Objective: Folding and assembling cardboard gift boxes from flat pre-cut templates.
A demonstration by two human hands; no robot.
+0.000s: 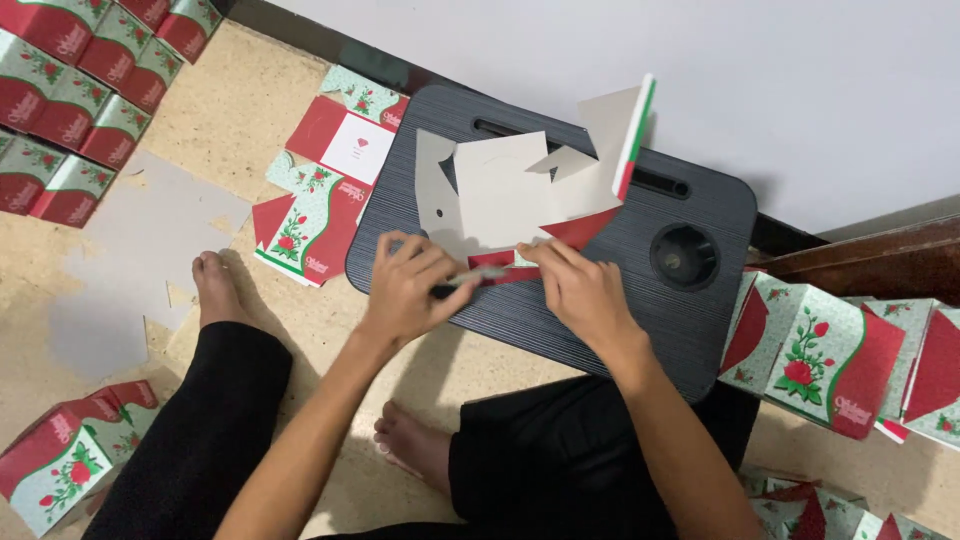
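Beige stone floor w/ a white wall ahead; I sit cross-legged, a dark ribbed plastic lap tray w/ a round cup recess across my knees. On the tray lies an unfolded cardboard box blank, grey inside w/ red-green-white floral print outside, flaps sticking up, one tall flap at the far right edge. My left hand has fingers curled shut, pinching a thin grey stick-like tool at the blank's near red edge; can't tell what tool exactly. My right hand presses down on that same near edge, fingers bent and closed onto the card, just beside the left. Left of the tray a flat printed box blank lies on the floor, touching the tray's edge. Stacked folded floral boxes sit far left, a folded box at my right, another one by my left knee. My bare foot rests near a grey cardboard sheet.
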